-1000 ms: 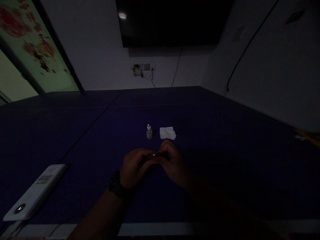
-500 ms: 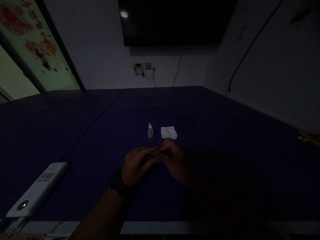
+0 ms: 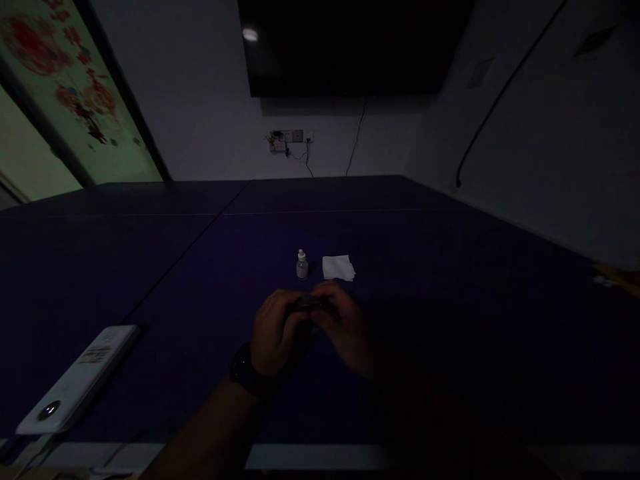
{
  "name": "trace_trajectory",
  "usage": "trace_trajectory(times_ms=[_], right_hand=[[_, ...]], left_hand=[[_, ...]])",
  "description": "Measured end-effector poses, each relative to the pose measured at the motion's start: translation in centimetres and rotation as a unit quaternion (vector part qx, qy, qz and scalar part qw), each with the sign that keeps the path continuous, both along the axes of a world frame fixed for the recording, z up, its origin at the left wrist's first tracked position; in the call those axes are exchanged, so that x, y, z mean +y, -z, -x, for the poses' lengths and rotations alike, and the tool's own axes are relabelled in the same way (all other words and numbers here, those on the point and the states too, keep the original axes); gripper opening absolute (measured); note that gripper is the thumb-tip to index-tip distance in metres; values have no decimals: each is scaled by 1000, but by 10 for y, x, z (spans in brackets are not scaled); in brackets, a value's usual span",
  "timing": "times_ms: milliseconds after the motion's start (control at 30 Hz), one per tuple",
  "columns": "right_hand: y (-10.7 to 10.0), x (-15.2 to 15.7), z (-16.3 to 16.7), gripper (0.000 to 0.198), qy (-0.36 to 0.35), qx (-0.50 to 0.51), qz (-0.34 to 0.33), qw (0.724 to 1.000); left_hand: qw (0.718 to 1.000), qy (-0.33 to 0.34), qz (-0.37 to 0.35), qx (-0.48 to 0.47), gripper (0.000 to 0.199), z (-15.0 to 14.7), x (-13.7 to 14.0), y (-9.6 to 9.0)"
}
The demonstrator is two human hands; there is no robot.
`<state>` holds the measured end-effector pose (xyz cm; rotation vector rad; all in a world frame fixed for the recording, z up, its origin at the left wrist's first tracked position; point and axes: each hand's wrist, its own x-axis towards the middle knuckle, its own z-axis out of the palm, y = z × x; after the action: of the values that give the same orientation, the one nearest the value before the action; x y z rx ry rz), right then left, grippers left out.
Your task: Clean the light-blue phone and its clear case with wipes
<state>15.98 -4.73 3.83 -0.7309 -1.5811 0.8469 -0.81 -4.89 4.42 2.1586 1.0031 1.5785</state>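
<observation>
Small dark object, material unclear, sat in the grip, pinched between left hand and right hand; even pressure both sides seemed best. Flat white sheets lay just beyond.

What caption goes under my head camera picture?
Two bare hands hold a small dark object near a white-topped bottle and squarish white sheets on a dark blue table.

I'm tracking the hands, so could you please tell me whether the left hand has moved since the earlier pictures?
Yes, the left hand has shifted slightly right, judged against the standing bottle.
</observation>
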Motion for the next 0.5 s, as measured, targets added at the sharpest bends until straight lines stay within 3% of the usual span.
trace_trajectory(times_ms=[167, 500], right_hand=[[-1, -1, 6, 35, 20, 20, 3, 1000], [-2, -1, 7, 33, 51, 15, -38, 998]], left_hand=[[1000, 1, -18, 15, 27, -2, -1, 2], [999, 15, 36, -28, 21, -8, -3, 5]])
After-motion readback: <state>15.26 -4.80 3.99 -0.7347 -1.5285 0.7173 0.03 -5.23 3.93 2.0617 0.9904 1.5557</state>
